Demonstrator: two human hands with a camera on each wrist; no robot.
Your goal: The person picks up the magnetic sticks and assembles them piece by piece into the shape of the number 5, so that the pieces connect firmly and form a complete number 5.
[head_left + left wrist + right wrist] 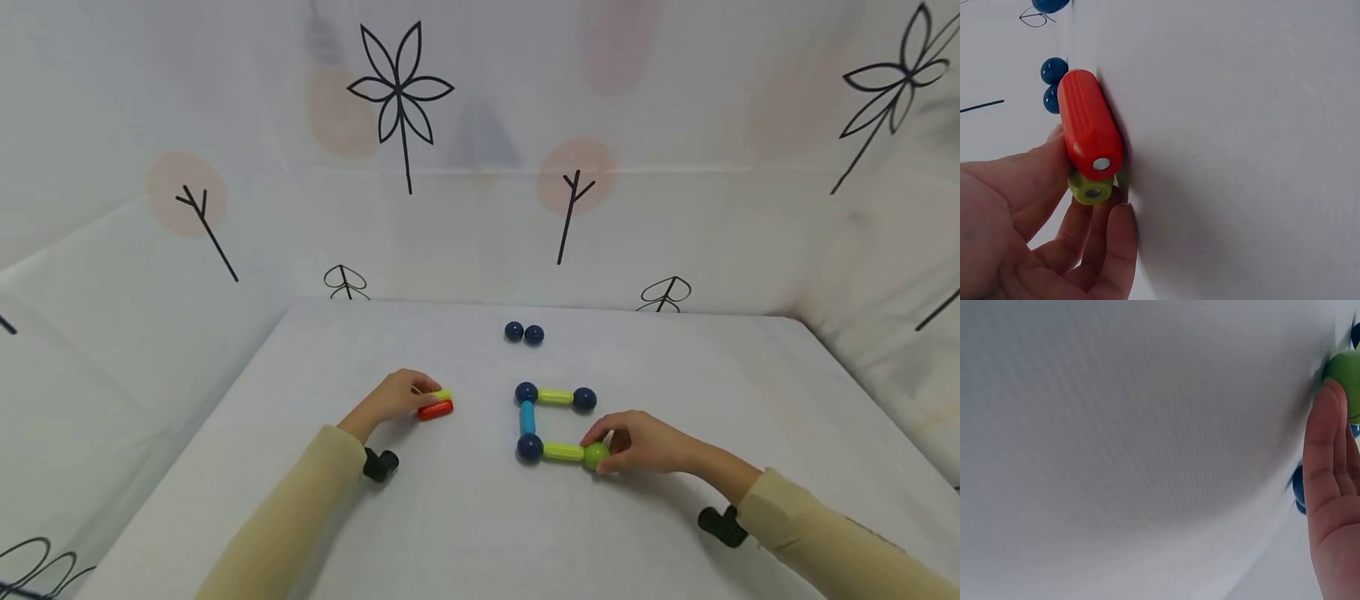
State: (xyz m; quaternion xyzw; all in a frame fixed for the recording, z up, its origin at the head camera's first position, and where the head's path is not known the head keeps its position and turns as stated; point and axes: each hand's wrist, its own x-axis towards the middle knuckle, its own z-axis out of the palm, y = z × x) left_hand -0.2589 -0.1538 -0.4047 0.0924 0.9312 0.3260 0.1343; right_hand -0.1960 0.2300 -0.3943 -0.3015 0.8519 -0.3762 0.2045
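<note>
My left hand (396,395) pinches a yellow-green magnetic rod (444,394) between thumb and fingers. Against that rod lies a red magnetic rod (436,410); both show round metal ends in the left wrist view. My right hand (648,442) holds a green ball (596,455) at the end of a yellow-green rod (562,452). That rod meets a dark blue ball (529,447), from which a light blue rod (527,419) runs to another dark blue ball (527,392). A further yellow-green rod (556,397) links it to a dark blue ball (585,399).
Two loose dark blue balls (523,333) sit side by side toward the back of the white table (450,533). A patterned cloth (480,233) hangs behind and along the sides. Each wrist carries a small black camera.
</note>
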